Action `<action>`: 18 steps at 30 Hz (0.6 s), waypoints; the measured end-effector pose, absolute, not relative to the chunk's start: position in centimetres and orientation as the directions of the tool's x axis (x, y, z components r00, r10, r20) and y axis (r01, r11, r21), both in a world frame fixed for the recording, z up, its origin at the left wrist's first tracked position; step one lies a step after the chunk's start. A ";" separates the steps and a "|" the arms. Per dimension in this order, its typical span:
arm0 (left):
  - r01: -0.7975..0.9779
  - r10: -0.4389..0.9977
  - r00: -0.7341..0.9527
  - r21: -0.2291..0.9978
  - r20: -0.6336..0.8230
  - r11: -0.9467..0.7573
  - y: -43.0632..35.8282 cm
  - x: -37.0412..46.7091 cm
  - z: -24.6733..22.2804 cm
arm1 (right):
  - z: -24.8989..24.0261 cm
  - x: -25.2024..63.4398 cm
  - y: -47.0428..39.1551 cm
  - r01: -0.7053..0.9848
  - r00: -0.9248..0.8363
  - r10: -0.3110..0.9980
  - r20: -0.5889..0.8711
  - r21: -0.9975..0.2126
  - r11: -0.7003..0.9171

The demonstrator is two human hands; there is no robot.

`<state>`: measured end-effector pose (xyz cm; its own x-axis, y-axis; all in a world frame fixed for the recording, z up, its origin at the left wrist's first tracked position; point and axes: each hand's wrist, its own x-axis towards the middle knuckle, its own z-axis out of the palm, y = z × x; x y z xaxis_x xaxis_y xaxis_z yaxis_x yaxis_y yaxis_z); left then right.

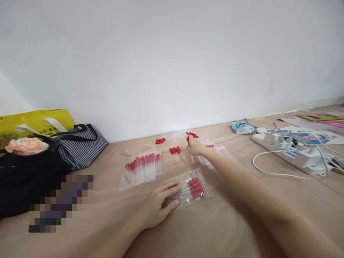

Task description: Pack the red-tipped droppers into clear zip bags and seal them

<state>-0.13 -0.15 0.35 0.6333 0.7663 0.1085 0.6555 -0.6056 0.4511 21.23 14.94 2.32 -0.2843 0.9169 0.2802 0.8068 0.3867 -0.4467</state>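
My left hand (pixel 162 204) has its thumb and fingers closed on the left end of a clear zip bag (pixel 178 204), low in the middle of the view. Several droppers with red bulbs (pixel 196 187) lie inside that bag. Farther back, my right hand (pixel 195 146) is pinched on the red bulb of a dropper (pixel 191 158), whose thin tube points down. Just left of it, several loose droppers (pixel 176 151) lie side by side. Behind are a small red pile of bulbs (pixel 160 141) and more droppers (pixel 192 134), partly hidden by my right hand.
Filled zip bags of droppers (pixel 143 168) overlap at left; more bags (pixel 212 152) lie under my right forearm. On the right are a power strip (pixel 290 154) with cables and a blue mask (pixel 242 127). Bags (pixel 80 147) stand at far left, before the wall (pixel 172 64).
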 end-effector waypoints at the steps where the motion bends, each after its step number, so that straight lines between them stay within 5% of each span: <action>1: 0.653 0.765 0.635 0.453 0.109 -0.607 -0.1 -0.1 0.3 | 2.2 22.4 14.3 0.795 -0.249 0.920 0.301 -0.479 0.372; 5: 0.642 0.756 0.643 0.454 0.119 -0.618 0.1 -0.2 0.1 | 0.5 26.6 10.4 0.422 0.090 0.944 0.318 -0.870 0.254; 7: 0.638 0.756 0.643 0.459 0.123 -0.618 0.2 -0.2 0.1 | -0.7 27.7 8.3 0.211 0.195 0.943 0.268 -0.951 0.227; 11: 0.645 0.765 0.633 0.466 0.118 -0.606 0.2 -0.2 0.0 | -2.1 27.7 5.5 -0.042 0.257 0.956 0.140 -0.987 0.155; 18: 0.648 0.764 0.636 0.462 0.108 -0.605 0.2 -0.2 0.0 | -2.9 25.2 4.8 -0.196 0.235 0.971 0.045 -0.976 0.092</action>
